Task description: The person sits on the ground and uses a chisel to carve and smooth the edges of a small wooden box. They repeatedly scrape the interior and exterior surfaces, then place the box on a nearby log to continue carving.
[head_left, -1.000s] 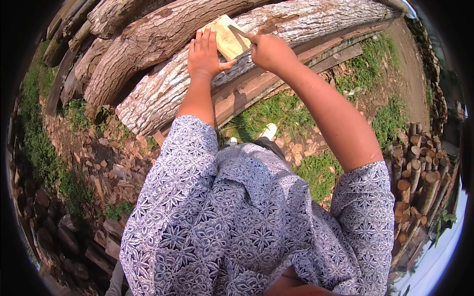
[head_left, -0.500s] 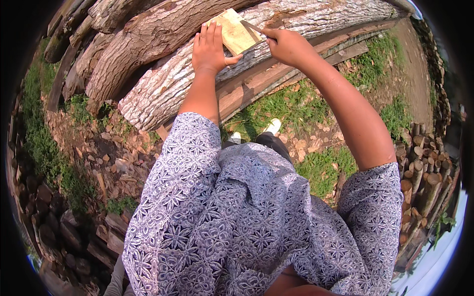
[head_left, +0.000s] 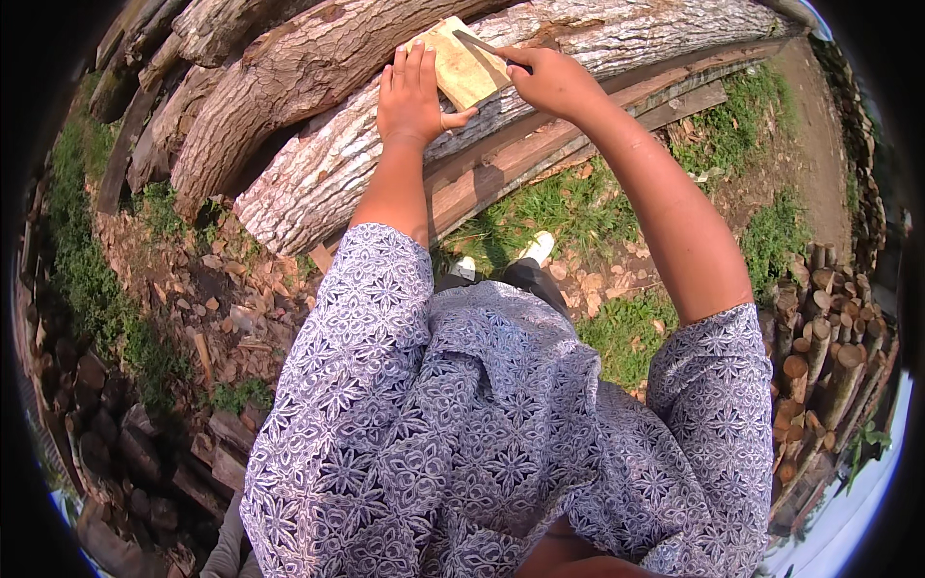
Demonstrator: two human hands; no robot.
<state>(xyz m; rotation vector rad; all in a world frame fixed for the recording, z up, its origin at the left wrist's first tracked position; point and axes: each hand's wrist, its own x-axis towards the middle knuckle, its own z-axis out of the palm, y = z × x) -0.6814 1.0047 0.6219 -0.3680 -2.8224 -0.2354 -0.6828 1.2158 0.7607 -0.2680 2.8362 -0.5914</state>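
**Two hands at a pale wood block on a log**

One pale, squarish wood block [head_left: 462, 69] is seen lying on top of a thick, bark-covered log [head_left: 318, 183], at the far end of both outstretched arms. It lies tilted, its longer edges running from upper left to lower right across the log's back.

The block is steadied by the left hand [head_left: 412, 96], which is laid flat and open against its left edge, fingers extended upward and the thumb hooked under the lower corner. A thin dark tool [head_left: 489, 50] is gripped in the right hand [head_left: 554, 82], whose fingers are closed around it; the slender tip is set slantwise on the block's upper face, pointing up and to the left. What kind of tool it is cannot be told.

The block thus lies between the two hands, touched by the left and just left of the right.

More logs [head_left: 241, 19] are stacked beyond. A plank [head_left: 540, 154] runs below the log, grass and wood chips cover the ground [head_left: 597, 241], and cut rounds [head_left: 829, 337] are piled at the right.
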